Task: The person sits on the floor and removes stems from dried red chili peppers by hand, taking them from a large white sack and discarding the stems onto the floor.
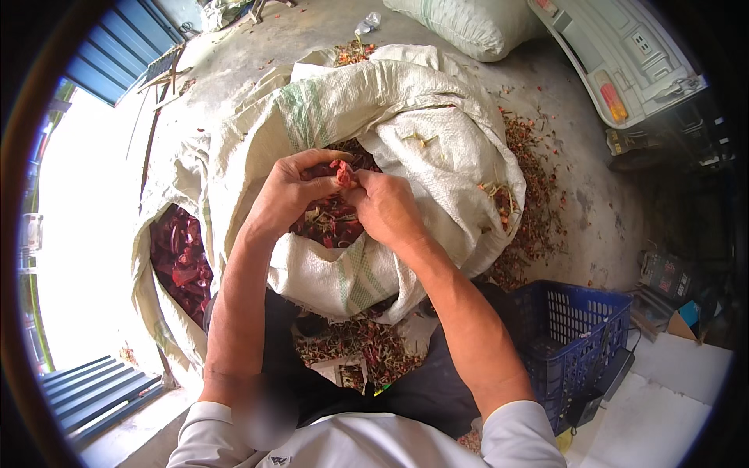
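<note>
A dried red chili pepper (343, 173) is pinched between my two hands above the mouth of a large white woven sack (312, 261). My left hand (290, 189) is closed on it from the left, thumb and fingers pressed to it. From the right, my right hand (388, 209) grips the same pepper, its fingertips partly hidden behind the thumb. Below my hands, the sack's rolled-down opening shows more dried red chilies (331, 226) mixed with pale stems. At the left stands a second woven sack (144, 269) with dark red chilies (179, 249) inside.
Chili stems and scraps (538, 187) litter the concrete floor around the sack. A blue plastic crate (573, 335) sits at my right. Farther back are a full white sack (468, 27), a clear plastic bottle (368, 23) and a parked vehicle's rear (624, 62).
</note>
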{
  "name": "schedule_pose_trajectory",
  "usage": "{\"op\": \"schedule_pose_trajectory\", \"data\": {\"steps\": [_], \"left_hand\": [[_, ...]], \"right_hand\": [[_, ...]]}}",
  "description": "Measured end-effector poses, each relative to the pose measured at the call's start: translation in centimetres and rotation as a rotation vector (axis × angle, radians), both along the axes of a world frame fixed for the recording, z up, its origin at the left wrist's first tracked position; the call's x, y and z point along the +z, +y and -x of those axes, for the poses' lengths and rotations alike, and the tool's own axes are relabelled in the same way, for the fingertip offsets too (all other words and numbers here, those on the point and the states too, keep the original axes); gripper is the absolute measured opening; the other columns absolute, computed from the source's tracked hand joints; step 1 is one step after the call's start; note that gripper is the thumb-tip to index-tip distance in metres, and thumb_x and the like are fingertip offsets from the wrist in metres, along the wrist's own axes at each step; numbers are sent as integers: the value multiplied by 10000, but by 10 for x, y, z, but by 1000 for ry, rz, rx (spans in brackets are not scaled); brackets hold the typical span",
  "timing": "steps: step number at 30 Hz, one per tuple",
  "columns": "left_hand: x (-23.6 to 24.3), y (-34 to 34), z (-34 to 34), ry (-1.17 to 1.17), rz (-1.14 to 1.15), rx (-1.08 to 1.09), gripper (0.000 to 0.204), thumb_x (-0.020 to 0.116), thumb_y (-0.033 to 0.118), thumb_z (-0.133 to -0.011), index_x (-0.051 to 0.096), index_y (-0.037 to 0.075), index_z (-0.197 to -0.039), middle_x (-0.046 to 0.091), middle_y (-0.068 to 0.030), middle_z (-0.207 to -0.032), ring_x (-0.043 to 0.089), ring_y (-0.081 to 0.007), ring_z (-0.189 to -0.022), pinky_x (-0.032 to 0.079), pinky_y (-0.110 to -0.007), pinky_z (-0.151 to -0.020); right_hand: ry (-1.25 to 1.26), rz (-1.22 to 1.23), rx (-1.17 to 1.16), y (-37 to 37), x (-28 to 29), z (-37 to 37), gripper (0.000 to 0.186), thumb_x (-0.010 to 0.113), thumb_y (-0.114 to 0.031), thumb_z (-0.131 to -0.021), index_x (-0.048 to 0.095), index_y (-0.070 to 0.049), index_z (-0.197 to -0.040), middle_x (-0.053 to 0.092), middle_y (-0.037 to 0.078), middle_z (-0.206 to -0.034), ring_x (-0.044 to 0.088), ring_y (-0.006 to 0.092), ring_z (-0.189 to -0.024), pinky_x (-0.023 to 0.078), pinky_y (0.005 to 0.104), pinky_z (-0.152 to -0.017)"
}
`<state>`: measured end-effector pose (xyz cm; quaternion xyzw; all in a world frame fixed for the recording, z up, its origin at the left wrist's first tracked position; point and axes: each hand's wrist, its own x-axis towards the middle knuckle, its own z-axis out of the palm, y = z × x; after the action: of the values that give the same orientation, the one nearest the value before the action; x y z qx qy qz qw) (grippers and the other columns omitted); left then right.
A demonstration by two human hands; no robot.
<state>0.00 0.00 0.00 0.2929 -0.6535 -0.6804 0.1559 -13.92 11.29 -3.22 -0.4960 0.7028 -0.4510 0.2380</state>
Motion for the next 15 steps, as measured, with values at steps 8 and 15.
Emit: {"op": "schedule_pose_trajectory", "data": {"steps": [8,15], "left_hand": [[7,-2,-1,44,-61,160,300,683,59,-912,644,20,-1208,668,-13,-910,626,-81,-840,531,-243,-776],[6,-9,-9,98,-113,267,167,649,101,-959,650,37,-1114,683,-33,-918,642,-91,-844,527,-234,-740]], "right_hand": [[661,-206,125,7,0,8,141,677,-165,-855,721,-30,-859,720,188,-1004,673,342,-1006,518,433,-831],[1035,-427,142,8,1,16,112,660,-76,-765,753,-99,-824,694,109,-916,627,279,-992,507,373,-875]]}}
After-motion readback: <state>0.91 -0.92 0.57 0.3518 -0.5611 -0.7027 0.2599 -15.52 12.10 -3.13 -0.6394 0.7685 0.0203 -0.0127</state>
